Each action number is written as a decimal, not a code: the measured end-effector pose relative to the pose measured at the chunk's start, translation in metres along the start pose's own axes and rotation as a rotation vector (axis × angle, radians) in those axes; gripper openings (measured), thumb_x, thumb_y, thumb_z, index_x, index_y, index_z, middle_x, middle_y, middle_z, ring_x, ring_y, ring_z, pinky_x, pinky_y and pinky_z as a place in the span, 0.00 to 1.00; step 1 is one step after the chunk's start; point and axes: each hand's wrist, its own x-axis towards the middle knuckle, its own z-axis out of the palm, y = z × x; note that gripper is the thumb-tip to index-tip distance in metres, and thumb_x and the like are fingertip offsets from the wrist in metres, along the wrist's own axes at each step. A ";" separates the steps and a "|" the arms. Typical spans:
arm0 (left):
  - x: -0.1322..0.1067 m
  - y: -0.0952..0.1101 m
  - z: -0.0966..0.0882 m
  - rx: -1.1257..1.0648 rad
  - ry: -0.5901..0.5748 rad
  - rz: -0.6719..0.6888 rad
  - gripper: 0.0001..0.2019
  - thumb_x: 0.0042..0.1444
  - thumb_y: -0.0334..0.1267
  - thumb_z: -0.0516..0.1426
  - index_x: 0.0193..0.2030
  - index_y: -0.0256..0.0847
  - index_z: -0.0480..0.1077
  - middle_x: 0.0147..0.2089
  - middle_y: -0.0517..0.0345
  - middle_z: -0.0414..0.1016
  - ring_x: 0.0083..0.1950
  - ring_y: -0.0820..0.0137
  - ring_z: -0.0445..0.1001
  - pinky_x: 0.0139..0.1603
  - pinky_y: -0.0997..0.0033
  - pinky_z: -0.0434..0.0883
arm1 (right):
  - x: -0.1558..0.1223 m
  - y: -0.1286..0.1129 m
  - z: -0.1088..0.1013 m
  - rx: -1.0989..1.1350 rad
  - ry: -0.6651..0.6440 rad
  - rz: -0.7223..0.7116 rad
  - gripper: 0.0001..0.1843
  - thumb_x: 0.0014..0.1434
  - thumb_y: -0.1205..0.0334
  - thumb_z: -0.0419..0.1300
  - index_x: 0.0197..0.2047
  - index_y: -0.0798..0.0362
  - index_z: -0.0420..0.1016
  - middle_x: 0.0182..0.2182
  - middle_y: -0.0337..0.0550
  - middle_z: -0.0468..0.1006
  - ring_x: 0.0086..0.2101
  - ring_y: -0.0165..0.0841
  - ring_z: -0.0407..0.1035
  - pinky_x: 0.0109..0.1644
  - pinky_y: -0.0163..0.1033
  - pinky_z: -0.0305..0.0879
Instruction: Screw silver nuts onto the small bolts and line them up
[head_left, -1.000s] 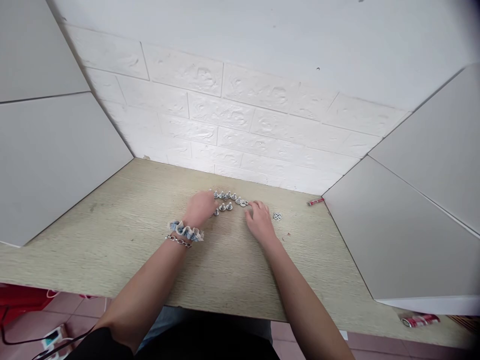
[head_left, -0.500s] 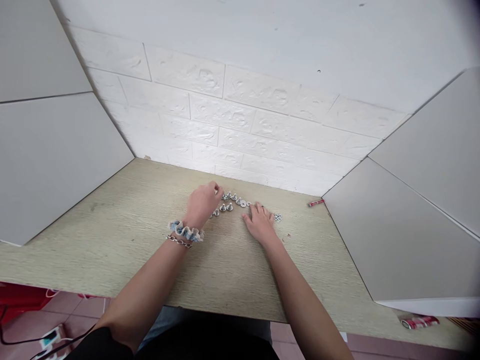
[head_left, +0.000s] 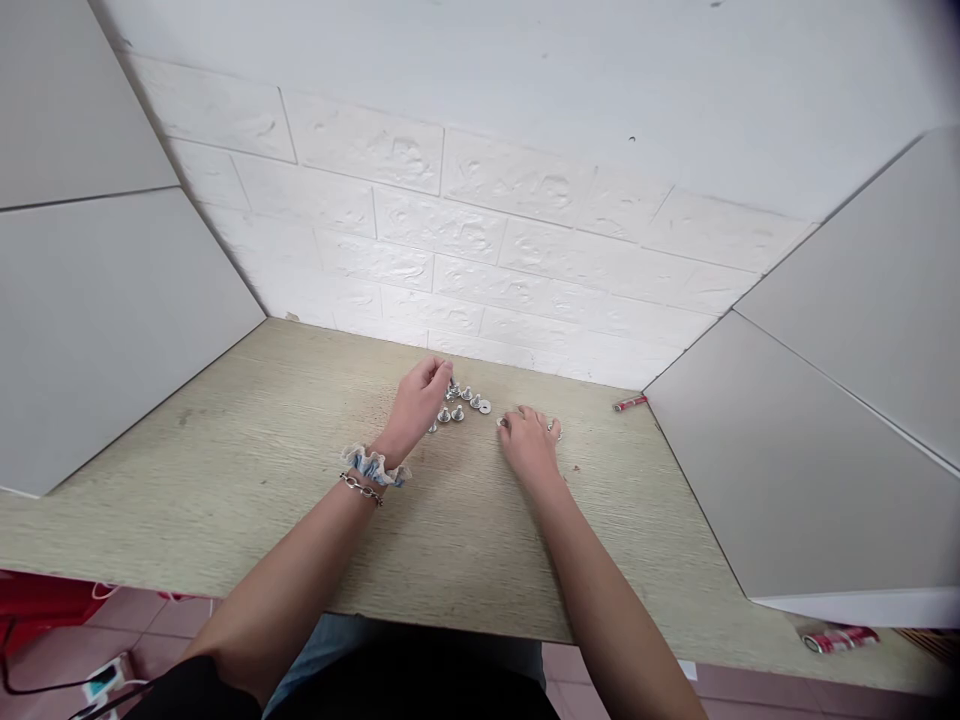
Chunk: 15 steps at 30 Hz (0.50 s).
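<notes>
We log the left hand raised at centre frame, its fingertips pressed together at the left end of the bolts; whether the pinch holds anything, we cannot tell. The bolts stand in a small, loose cluster on the wooden desk, its long axis running left to right, with a washer at the right end. The left hand is nearest the cluster. The right hand lies low and open, fingers spread, between a second washer and a small metal nut, partly covering both. A scrunchie and chain bracelet circle the left wrist. A red stick lies at the desk's far right edge.
</notes>
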 end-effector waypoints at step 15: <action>-0.011 0.002 0.016 -0.059 -0.350 -0.063 0.16 0.56 0.50 0.43 0.32 0.39 0.60 0.26 0.61 0.71 0.17 0.79 0.64 0.22 0.77 0.62 | 0.002 0.001 -0.005 -0.095 -0.035 -0.147 0.19 0.59 0.63 0.44 0.32 0.55 0.75 0.37 0.50 0.72 0.42 0.40 0.62 0.54 0.52 0.40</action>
